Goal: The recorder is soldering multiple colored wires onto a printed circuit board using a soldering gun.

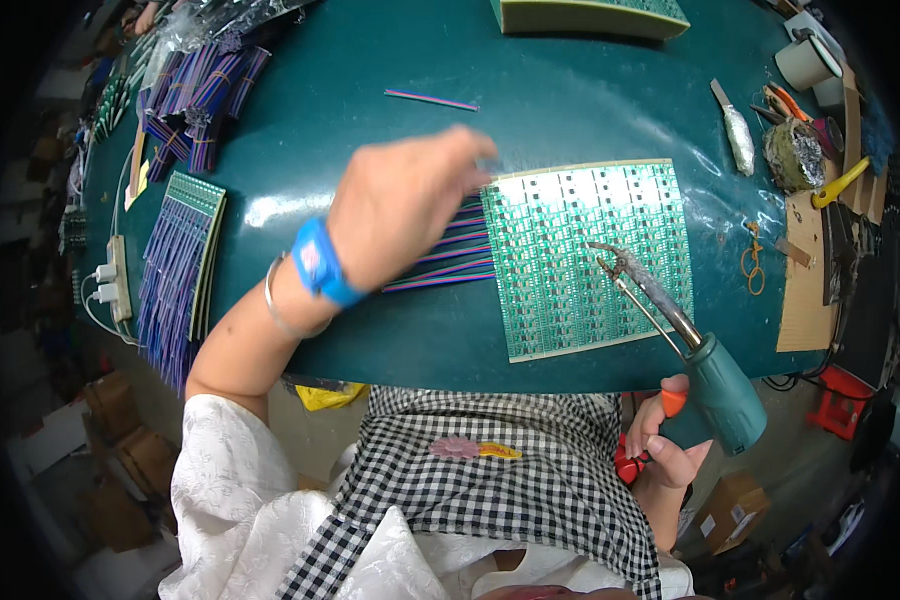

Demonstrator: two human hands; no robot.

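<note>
A green circuit board panel (pixel 590 270) with many repeated small boards lies near the table's front edge. Blue, pink and dark ribbon wires (pixel 440 270) stick out from its left edge, partly under my left hand (pixel 400 200). That hand hovers over the panel's upper left corner, its slightly blurred fingers drawn together; whatever they pinch is hidden. My right hand (pixel 662 440) is closed round the green soldering gun (pixel 722 390) with an orange-red trigger. The gun's dark tip and thin feed tube point left, over the middle of the panel.
One loose ribbon wire (pixel 432 99) lies beyond my left hand. Bundled wires (pixel 200 95) and a stack of wired panels (pixel 182 260) are at left, beside a power strip (pixel 118 285). A foil-wrapped blade (pixel 735 130), a mug (pixel 806 64) and yellow-handled tool (pixel 840 182) stand right.
</note>
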